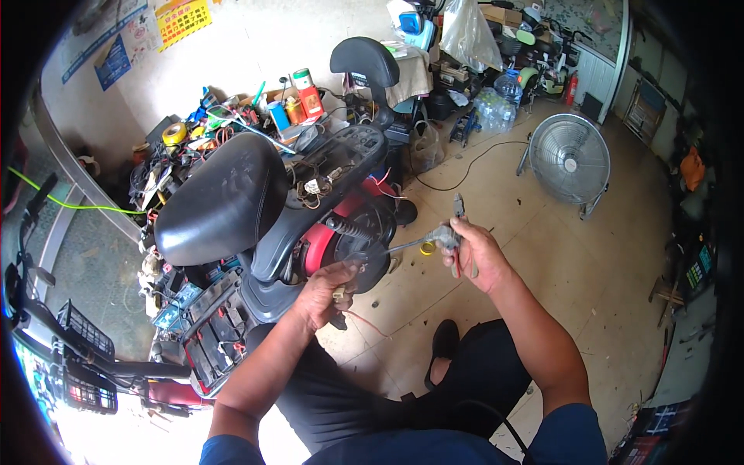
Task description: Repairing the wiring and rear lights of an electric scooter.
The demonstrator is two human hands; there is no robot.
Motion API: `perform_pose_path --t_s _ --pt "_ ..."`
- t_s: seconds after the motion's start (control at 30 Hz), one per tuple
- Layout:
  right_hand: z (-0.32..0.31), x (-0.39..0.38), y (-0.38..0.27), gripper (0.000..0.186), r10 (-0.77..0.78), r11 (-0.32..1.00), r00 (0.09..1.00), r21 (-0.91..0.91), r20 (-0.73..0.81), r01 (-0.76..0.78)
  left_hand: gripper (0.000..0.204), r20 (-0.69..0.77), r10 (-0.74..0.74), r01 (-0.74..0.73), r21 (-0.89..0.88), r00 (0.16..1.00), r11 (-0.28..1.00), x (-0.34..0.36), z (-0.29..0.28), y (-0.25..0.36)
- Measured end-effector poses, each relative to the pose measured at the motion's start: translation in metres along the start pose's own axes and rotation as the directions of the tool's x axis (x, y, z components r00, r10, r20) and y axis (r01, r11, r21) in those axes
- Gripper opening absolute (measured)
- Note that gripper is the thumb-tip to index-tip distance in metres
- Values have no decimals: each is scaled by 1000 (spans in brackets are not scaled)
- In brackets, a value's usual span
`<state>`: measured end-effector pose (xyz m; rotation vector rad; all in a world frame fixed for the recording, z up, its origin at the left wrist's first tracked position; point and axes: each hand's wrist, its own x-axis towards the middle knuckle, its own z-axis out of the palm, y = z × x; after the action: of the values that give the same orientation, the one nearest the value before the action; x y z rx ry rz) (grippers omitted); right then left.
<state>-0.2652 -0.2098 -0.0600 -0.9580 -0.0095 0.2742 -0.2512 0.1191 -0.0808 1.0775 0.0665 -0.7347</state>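
My left hand [328, 293] is closed around a pale plug connector [339, 294], beside the red and black rear of an electric scooter [314, 246]. Thin reddish wires trail below that hand. A dark cable [408, 242] runs between my two hands. Its far end meets a greyish lump at my right fingers, too small to make out. In my right hand [477, 254] is a pair of pliers [459, 208], jaws pointing up and red handles below. A small yellow ring [427, 248] shows just left of that hand; whether it hangs or lies on the floor I cannot tell.
The scooter's black seat [225, 198] is tilted up, near a battery tray [213, 341]. Cluttered tools and a yellow tape roll [175, 134] lie behind. A round floor fan [570, 161] stands right, its cord crossing the floor. Bicycle handlebars with a basket [85, 333] reach in at left.
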Motion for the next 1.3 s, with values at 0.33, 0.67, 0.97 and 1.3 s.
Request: perform_pose_path --t_s 0.33,0.67,0.97,1.3 --pt "15 -9 -20 32 -172 985 976 -53 -136 167 53 -59 74 -20 631 996 775 38 -3 -48" --pt "23 3 -54 33 -94 992 974 -105 -207 73 48 66 -90 -9 853 994 522 39 -9 -87" --pt "-1 38 -58 29 125 977 990 -165 -67 -135 34 209 -230 -183 975 951 129 75 -18 -114" --pt "-59 92 -46 29 293 955 956 46 31 -294 27 310 -488 -385 921 816 -58 145 -20 -173"
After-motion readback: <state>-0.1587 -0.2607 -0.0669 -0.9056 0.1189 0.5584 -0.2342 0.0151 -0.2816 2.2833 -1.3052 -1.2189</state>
